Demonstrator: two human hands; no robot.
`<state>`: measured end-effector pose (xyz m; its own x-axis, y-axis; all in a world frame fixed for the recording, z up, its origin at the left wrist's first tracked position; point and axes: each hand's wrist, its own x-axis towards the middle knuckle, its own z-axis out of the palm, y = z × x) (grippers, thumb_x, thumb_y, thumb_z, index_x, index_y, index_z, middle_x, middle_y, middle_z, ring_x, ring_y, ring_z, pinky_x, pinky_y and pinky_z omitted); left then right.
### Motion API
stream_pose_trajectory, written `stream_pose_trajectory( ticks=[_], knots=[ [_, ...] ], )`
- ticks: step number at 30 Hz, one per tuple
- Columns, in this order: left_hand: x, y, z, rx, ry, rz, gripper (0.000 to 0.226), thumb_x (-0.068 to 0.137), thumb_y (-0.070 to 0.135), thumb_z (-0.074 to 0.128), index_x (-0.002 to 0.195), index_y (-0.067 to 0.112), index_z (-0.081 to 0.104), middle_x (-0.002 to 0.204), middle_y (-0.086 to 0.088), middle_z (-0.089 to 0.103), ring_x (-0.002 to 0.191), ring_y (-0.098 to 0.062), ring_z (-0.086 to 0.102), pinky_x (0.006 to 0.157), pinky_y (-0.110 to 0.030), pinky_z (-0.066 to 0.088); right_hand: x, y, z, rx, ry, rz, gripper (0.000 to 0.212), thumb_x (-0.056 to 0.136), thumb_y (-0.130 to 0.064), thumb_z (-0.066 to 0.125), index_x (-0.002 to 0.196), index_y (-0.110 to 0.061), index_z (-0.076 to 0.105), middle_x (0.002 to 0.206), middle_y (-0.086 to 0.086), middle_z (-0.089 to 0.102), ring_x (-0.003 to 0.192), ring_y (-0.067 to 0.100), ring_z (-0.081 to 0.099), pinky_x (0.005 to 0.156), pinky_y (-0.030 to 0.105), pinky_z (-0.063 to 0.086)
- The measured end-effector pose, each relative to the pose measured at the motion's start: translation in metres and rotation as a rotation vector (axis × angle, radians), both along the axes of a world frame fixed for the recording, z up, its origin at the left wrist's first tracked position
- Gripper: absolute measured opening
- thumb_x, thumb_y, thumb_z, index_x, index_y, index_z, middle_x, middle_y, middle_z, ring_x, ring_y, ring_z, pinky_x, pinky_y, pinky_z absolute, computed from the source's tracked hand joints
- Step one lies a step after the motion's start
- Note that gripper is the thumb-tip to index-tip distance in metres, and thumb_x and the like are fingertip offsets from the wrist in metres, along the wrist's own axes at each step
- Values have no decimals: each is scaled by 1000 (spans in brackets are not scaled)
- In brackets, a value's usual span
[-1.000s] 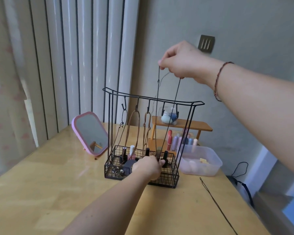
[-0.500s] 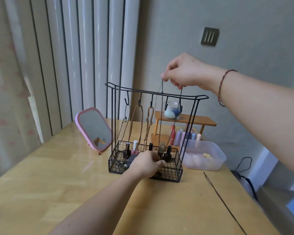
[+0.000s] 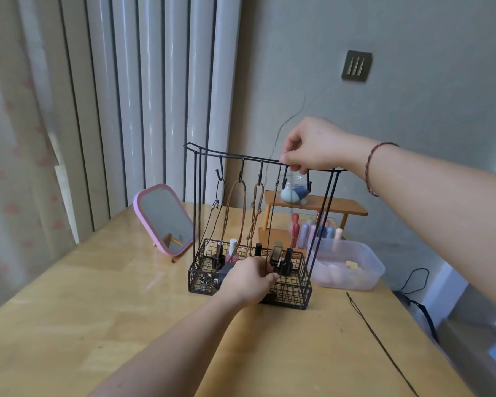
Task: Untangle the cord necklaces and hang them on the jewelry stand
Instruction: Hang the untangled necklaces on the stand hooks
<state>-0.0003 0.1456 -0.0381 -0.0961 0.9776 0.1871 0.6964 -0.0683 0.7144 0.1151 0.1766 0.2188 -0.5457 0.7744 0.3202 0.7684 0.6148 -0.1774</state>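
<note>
A thin black cord necklace [image 3: 273, 213] is pinched at its top by the right hand [image 3: 315, 146] at the top rail of the jewelry stand [image 3: 201, 151]. Its lower end is pinched by the left hand [image 3: 248, 279] over the stand's basket on the bench [image 3: 83, 310].

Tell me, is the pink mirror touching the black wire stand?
Apart. In the head view, bare wooden table shows between the pink mirror and the black wire stand, left of the stand's upright bars.

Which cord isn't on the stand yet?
The thin black cord lying loose on the table, right of the stand. The others hang from hooks.
</note>
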Motion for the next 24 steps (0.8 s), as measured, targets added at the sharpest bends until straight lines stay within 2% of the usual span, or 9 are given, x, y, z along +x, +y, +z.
stream_pose_trajectory(
  ticks=[3, 6, 9, 13, 16, 18, 19, 22, 24],
  knots=[
    [-1, 0, -2, -25, 9, 17, 36, 94, 40, 61, 121, 16, 63, 114, 1, 69, 105, -17, 63, 92, -35, 54, 0, -3, -1, 15, -54, 2, 6, 88, -22, 74, 84, -18, 72, 82, 0, 74, 73, 15, 72, 70, 28, 58],
    [-2, -2, -3, -33, 13, 35, 40, 94, 40, 60, 126, 17, 62, 118, 2, 68, 108, -16, 63, 95, -34, 53, 5, -5, -1, 45, -52, -6, 4, 87, -20, 74, 85, -18, 73, 84, 0, 73, 72, 10, 64, 65, 25, 54],
    [-4, -7, -6, -18, 27, 43, 38, 94, 39, 60, 126, 18, 62, 118, 3, 68, 108, -16, 64, 94, -33, 53, 22, -6, -4, 87, 39, -7, 8, 88, -27, 72, 82, -21, 72, 77, -6, 69, 75, 9, 62, 63, 24, 44],
    [-6, -19, -9, 83, 0, 79, 33, 94, 32, 59, 124, 19, 64, 120, 6, 68, 111, -13, 63, 99, -31, 50, 65, -15, -32, 284, 248, 2, 7, 85, -28, 68, 80, -24, 71, 74, -10, 67, 76, 18, 63, 75, 34, 53],
    [-3, -33, -11, 215, -54, 158, 26, 93, 22, 58, 117, 21, 69, 114, 9, 69, 103, -7, 64, 94, -24, 50, 105, -27, -75, 353, 382, 12, 7, 84, -26, 69, 77, -24, 69, 67, -7, 67, 66, 19, 63, 68, 37, 54],
    [3, -43, -13, 323, -94, 182, 20, 90, 15, 58, 102, 25, 70, 104, 14, 69, 96, -4, 62, 87, -22, 50, 129, -32, -112, 238, 352, -109, 12, 84, -27, 70, 72, -25, 67, 64, -8, 65, 64, 16, 62, 62, 33, 52],
    [7, -46, -15, 373, -102, 176, 19, 89, 12, 58, 95, 27, 69, 99, 15, 67, 92, -3, 62, 83, -24, 52, 140, -32, -132, 112, 284, -201, 15, 84, -29, 70, 71, -24, 66, 65, -8, 65, 65, 15, 62, 61, 30, 51],
    [29, -54, -17, 401, -93, 84, 20, 86, 10, 58, 86, 29, 66, 92, 16, 65, 81, -4, 61, 74, -30, 54, 167, -25, -201, -311, -70, -437, 28, 84, -41, 70, 71, -17, 65, 75, -3, 66, 75, 16, 63, 68, 32, 54],
    [47, -57, -18, 372, -67, 5, 21, 83, 10, 58, 84, 29, 66, 88, 16, 65, 76, -5, 60, 71, -30, 53, 178, -26, -233, -424, -243, -523, 39, 83, -54, 65, 69, -19, 58, 74, -3, 60, 73, 18, 59, 66, 32, 51]
  ],
)
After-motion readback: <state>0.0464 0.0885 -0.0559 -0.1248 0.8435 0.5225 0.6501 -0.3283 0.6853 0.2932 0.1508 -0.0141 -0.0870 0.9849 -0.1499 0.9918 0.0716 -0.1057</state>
